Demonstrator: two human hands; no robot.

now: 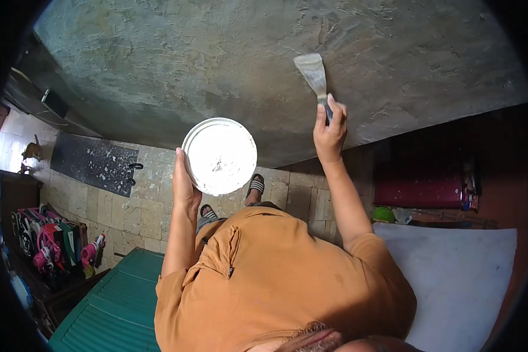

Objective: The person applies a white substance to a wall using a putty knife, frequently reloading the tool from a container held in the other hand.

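My left hand [185,180] is closed around the side of a round white tub [189,161], its open top facing up. White paste or powder, with a rough patch, shows inside the tub. In my right hand [330,130] is a putty knife [314,71] with a dark handle and a wide metal blade smeared pale. The blade lies close against the rough grey-green wall [217,58]; whether it touches cannot be made out. Trowel marks and ridges cover the wall's surface.
On the tiled floor [120,226] at left lies a dark mat [94,164] with white flecks. A green ridged panel [117,299] stands lower left, beside pink-and-black items [53,243]. To the right are a dark red case [419,190] and a large white sheet [457,276].
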